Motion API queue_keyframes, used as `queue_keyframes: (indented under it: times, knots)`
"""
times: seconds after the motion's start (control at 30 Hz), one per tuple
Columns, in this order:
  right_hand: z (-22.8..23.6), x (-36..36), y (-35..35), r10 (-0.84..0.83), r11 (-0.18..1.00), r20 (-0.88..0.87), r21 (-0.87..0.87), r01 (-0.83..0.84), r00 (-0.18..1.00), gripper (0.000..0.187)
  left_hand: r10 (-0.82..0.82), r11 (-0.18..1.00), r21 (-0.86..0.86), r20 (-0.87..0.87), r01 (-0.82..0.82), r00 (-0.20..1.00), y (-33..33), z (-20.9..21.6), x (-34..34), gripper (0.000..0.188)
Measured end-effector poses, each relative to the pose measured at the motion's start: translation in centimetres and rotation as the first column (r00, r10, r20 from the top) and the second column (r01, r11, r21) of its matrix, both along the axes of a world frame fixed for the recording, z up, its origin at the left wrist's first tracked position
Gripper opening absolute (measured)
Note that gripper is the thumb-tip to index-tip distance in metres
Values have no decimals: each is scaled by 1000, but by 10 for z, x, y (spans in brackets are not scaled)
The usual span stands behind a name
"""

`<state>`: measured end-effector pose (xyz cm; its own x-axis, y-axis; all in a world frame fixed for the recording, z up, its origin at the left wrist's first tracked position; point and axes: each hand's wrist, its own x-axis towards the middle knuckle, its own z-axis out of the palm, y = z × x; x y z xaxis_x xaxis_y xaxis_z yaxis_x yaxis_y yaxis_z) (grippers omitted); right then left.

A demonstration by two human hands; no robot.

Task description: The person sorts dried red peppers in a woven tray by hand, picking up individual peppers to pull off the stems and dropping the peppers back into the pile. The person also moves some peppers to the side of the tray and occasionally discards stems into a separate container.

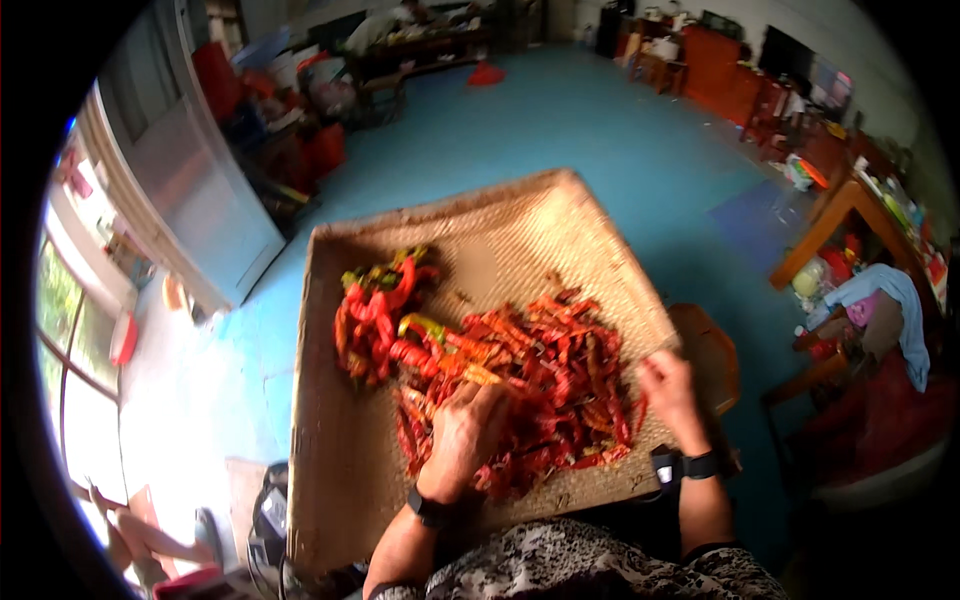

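A large woven basket tray [345,480] with raised sides lies tilted before me. Spread over its middle and right is a heap of wrinkled, drying red chili peppers [560,375]. Toward the far left sits a smoother, brighter bunch of chili peppers [375,310] with green stems. My left hand [465,435] is down in the heap, fingers closed at an orange-yellow chili pepper [478,373]; its fingertips are partly hidden. Beside the right wall of the tray, my right hand [670,392] has its fingers curled together, with a thin red chili pepper [641,412] at them.
A wooden stool [708,350] stands partly behind the tray's right side. Farther right, a wooden chair frame [825,235] carries clothes, with a light blue cloth [890,300] draped over. At left is an open door [215,190]. A person's bare leg [155,535] shows at lower left.
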<state>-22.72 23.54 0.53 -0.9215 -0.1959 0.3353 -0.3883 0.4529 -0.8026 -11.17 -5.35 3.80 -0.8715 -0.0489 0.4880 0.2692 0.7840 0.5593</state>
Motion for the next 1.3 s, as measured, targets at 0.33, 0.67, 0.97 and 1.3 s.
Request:
queue_keyframes:
  times: [0.33,0.67,0.97,1.3]
  knots:
    - [44,-12,33,-362,778,-488,312,546,794,59,-97,989,108,-37,100,995,17,5,-4,16]
    - [39,62,-75,390,893,56,222,-392,919,15,-170,974,153,19,165,985,19,3,-1,19]
    - [37,49,-56,431,901,204,-39,-433,879,7,-171,921,366,75,133,982,1,4,1,34]
    - [19,-28,44,278,379,285,-910,168,917,26,49,954,-299,153,-1,987,-40,-9,-30,28]
